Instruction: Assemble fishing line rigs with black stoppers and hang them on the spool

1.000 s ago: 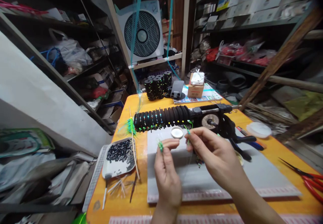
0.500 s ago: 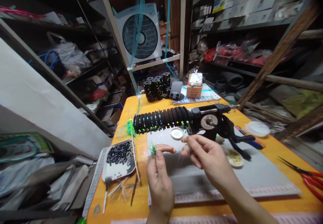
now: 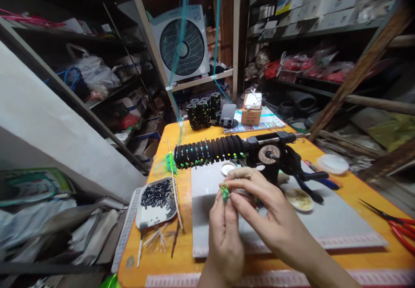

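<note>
- my left hand (image 3: 225, 236) pinches the little green lure (image 3: 224, 191), held above the grey mat (image 3: 207, 232)
- right hand (image 3: 259, 206) fingers close in on it from 3 o'clock, probably gripping line, can't tell
- risk imo: a hidden hook pricks a fingertip, or the lure drops on the desk (image 3: 181, 253) among the black beads tray (image 3: 157, 197) at 9 o'clock

Left hand (image 3: 225, 240) rises upright, fingertips pinched; right hand (image 3: 259, 206) reaches in from the right, fingers meeting the left's tips.
</note>
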`<state>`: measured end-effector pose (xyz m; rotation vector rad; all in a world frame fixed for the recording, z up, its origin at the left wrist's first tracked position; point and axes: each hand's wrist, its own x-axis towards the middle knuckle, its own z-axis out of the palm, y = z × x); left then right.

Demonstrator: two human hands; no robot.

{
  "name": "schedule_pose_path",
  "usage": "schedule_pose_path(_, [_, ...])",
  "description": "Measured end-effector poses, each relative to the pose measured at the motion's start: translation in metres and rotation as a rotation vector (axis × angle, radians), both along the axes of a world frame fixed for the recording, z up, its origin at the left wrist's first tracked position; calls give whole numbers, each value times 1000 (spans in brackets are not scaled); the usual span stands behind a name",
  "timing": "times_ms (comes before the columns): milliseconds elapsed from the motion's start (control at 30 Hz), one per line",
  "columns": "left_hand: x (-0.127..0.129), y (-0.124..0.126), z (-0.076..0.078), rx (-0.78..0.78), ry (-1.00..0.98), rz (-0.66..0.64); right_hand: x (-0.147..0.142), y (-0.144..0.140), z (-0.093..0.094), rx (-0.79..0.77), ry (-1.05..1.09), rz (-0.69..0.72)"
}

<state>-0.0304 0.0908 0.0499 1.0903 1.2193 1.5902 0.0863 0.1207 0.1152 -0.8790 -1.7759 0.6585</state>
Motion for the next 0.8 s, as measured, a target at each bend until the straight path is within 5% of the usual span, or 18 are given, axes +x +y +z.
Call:
schedule_pose_path(300, [0,1,1,-23,-6,-34,-2,7,-6,-142,134,55])
schedule_pose_path(633, [-13,13,8,183,-35,85,2,22,-9,97,-21,-343])
schedule_pose_path(800, [-20,10,3,187,-27,78,-1,36,0,274,-197,-373])
